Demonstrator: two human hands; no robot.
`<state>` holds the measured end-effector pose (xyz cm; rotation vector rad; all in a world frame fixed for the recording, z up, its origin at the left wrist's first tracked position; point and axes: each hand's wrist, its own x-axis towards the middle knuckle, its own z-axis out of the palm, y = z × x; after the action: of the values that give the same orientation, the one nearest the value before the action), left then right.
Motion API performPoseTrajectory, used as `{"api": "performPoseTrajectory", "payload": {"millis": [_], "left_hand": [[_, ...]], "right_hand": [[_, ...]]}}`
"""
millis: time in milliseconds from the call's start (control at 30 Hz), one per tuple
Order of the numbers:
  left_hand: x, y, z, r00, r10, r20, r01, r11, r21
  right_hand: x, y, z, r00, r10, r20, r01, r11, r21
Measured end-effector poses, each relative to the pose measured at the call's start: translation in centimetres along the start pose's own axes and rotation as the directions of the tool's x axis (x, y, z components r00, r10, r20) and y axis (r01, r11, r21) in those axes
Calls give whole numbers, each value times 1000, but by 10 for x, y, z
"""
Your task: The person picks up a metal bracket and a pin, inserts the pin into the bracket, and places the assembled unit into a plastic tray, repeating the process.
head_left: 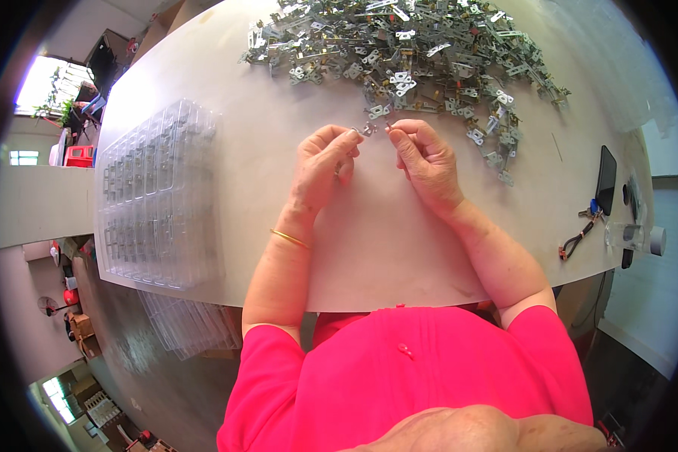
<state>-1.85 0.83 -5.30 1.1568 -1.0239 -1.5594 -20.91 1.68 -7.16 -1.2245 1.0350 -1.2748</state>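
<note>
Over the middle of the table, my left hand (322, 167) is closed, thumb and forefinger pinching a small silvery metal bracket (368, 129). Just to its right, my right hand (429, 162) is also closed in a pinch. Something small and thin shows at its fingertips, too small to name. The two sets of fingertips are a short gap apart. Beyond them spreads a large heap of small stamped metal parts (429, 64), silver with some brass-coloured bits. Its near edge almost reaches my hands.
Clear plastic trays (162, 196) with rows of small parts are stacked at the left. More clear trays (192, 320) sit below the table edge. On the right lie a phone (606, 181), keys with a cord (576, 241), a clear bottle (633, 237) and a thin rod (557, 147).
</note>
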Motion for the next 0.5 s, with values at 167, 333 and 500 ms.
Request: {"api": "performPoseTrajectory", "payload": {"millis": [167, 333, 500], "left_hand": [[0, -2, -2, 1000, -6, 5, 7, 998, -60], [1, -2, -1, 1000, 25, -3, -25, 999, -42], [1, -4, 0, 992, 121, -18, -119, 990, 78]], "right_hand": [[0, 1, 1, 996, -84, 42, 90, 981, -174], [-2, -1, 1, 997, -69, 44, 77, 969, -233], [-2, -1, 1, 996, -74, 41, 82, 965, -250]]}}
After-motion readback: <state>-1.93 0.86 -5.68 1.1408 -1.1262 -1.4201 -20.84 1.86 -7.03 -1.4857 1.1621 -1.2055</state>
